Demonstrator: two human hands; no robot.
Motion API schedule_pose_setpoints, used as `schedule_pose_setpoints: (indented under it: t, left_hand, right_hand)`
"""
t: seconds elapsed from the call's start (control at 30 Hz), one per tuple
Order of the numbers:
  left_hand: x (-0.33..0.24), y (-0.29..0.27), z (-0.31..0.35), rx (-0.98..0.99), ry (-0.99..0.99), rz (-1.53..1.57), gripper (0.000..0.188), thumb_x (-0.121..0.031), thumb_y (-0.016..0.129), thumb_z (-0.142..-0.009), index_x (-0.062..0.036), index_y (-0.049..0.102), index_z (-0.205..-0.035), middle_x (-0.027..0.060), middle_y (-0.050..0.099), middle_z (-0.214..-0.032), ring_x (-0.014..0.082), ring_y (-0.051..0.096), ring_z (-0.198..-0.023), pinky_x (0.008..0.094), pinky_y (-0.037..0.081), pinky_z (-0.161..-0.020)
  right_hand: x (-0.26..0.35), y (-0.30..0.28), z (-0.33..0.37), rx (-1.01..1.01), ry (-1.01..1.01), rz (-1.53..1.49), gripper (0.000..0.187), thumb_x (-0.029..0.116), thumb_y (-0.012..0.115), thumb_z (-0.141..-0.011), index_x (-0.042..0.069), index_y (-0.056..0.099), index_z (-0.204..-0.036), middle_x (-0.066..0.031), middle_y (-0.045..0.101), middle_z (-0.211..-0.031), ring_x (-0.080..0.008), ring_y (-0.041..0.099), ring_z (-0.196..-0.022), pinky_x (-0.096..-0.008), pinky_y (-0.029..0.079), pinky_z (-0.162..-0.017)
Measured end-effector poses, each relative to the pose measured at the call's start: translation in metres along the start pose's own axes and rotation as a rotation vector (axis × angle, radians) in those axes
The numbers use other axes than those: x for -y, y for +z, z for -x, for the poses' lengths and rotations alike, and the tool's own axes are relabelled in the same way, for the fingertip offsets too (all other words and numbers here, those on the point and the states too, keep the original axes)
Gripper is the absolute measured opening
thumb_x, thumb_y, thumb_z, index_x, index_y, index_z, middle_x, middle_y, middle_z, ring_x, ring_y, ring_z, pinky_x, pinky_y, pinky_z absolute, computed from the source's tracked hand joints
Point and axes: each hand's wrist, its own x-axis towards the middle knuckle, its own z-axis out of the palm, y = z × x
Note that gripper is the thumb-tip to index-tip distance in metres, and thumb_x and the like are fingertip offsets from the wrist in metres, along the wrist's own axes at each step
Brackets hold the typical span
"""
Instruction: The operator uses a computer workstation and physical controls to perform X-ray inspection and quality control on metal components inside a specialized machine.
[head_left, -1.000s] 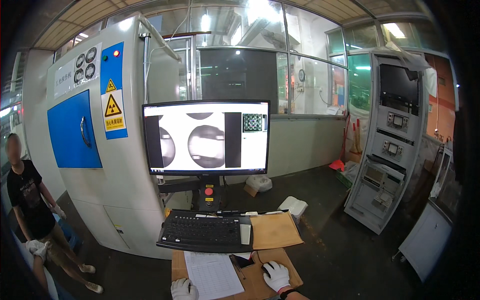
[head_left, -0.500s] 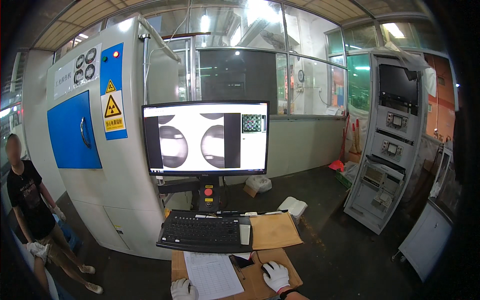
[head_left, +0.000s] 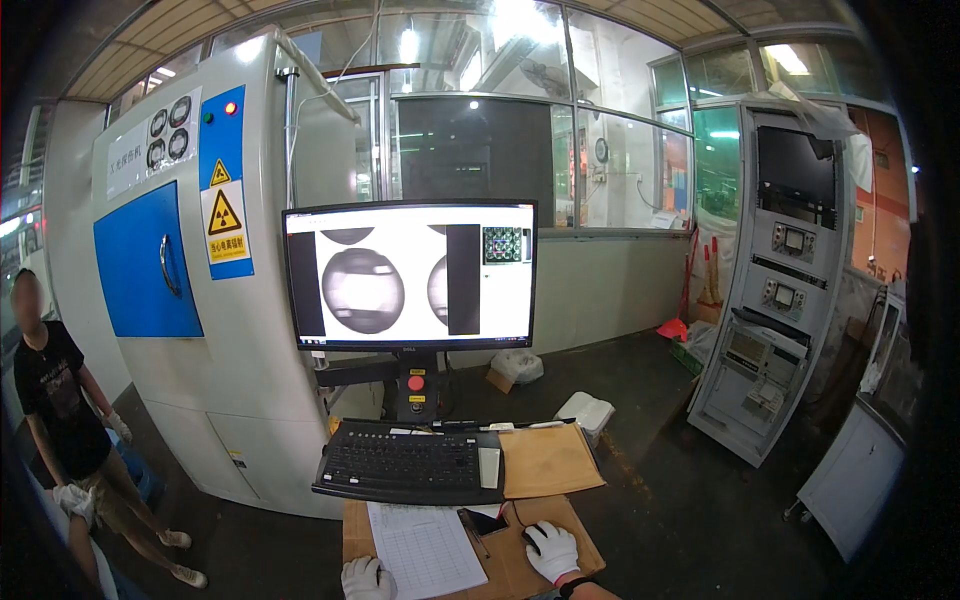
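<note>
Mouse (head_left: pixel 531 533) under right hand (head_left: pixel 552 550), cupped; left hand (head_left: pixel 366 577) flat beside form sheet (head_left: pixel 425 547). Monitor (head_left: pixel 410 275) scan image shifted left.

Head camera looks forward, slightly down, over desk (head_left: pixel 520 565).

Dark concrete floor (head_left: pixel 660 480), glass partition windows (head_left: pixel 610 150), bright ceiling lights (head_left: pixel 515 20), grey control cabinet (head_left: pixel 785 300) at right.
</note>
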Motion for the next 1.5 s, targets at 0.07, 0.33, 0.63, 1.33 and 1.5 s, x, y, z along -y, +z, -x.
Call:
schedule_pose_setpoints:
  t: [0.07, 0.33, 0.63, 1.33, 1.5]
  left_hand:
    - [0.000, -0.001, 0.000, -0.004, 0.000, 0.003, 0.032, -0.026, 0.067, -0.089, -0.0074, 0.071, -0.115, 0.0150, 0.069, -0.123, 0.0363, 0.061, -0.118, 0.0503, 0.045, -0.107]
    - [-0.002, -0.004, -0.002, -0.059, 0.007, 0.057, 0.029, -0.021, 0.069, -0.087, -0.0076, 0.070, -0.112, 0.0158, 0.068, -0.119, 0.0386, 0.061, -0.114, 0.0510, 0.046, -0.103]
    - [-0.010, -0.011, -0.007, -0.093, 0.006, 0.057, 0.024, -0.018, 0.068, -0.085, -0.0071, 0.070, -0.106, 0.0162, 0.069, -0.114, 0.0393, 0.061, -0.110, 0.0504, 0.048, -0.099]
    - [-0.004, -0.002, -0.003, -0.026, -0.020, 0.024, 0.030, -0.024, 0.070, -0.085, -0.0086, 0.069, -0.111, 0.0139, 0.067, -0.117, 0.0373, 0.060, -0.113, 0.0499, 0.046, -0.103]
    - [-0.001, 0.002, -0.001, -0.060, 0.002, 0.018, 0.028, -0.024, 0.070, -0.085, -0.0099, 0.068, -0.109, 0.0129, 0.067, -0.115, 0.0367, 0.059, -0.112, 0.0494, 0.046, -0.102]
  right_hand:
    - [0.001, -0.001, -0.001, 0.002, 0.004, -0.013, 0.041, 0.033, 0.073, -0.082, 0.024, 0.069, -0.122, -0.0087, 0.064, -0.128, -0.0346, 0.064, -0.103, -0.0500, 0.051, -0.088]
    - [0.001, -0.003, -0.001, -0.012, -0.010, -0.024, 0.041, 0.033, 0.073, -0.081, 0.023, 0.069, -0.121, -0.0095, 0.064, -0.127, -0.0351, 0.064, -0.103, -0.0505, 0.050, -0.089]
    - [0.002, -0.003, -0.003, -0.002, -0.007, -0.027, 0.042, 0.031, 0.074, -0.081, 0.023, 0.069, -0.121, -0.0103, 0.064, -0.127, -0.0371, 0.063, -0.103, -0.0518, 0.050, -0.088]
    - [0.004, -0.007, -0.005, 0.010, 0.003, -0.040, 0.039, 0.029, 0.074, -0.080, 0.021, 0.070, -0.117, -0.0097, 0.064, -0.125, -0.0382, 0.063, -0.102, -0.0532, 0.051, -0.086]
    - [0.005, -0.008, -0.005, 0.026, 0.009, -0.040, 0.039, 0.029, 0.074, -0.080, 0.022, 0.070, -0.118, -0.0096, 0.064, -0.125, -0.0382, 0.063, -0.102, -0.0532, 0.051, -0.086]
